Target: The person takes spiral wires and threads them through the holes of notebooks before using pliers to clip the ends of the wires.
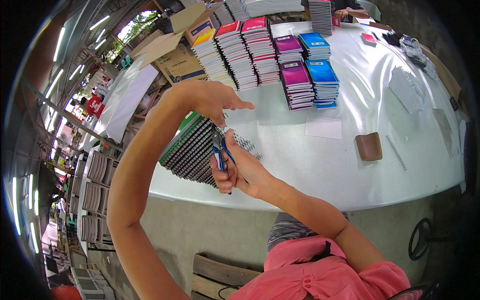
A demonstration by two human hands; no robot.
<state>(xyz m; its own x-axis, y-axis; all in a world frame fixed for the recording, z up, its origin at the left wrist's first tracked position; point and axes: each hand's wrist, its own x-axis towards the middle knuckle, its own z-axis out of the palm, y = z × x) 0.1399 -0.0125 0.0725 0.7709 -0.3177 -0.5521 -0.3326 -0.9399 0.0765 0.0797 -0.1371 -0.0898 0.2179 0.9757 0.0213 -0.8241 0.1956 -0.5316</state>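
A stack of spiral-bound notebooks (187, 152) with a green top cover stands at the table's near left edge, its black coils facing me. Above its far corner is my left hand (210, 97), index finger stretched to the right and thumb pointing down, apart from each other. Its other fingers are partly hidden. My right hand (245, 167) is wrapped round blue-handled pliers (218, 150). Their dark jaws point up at the coil ends on the stack's right side, below my left thumb. Whether the jaws touch a coil, I cannot tell.
Tall stacks of yellow, red, purple and blue notebooks (295, 75) stand at the back. A white card (323, 128), a brown pouch (368, 146) and a loose coil (396, 152) lie to the right. Open cardboard boxes (180, 60) sit at back left. Another person's hand (342, 13) shows beyond.
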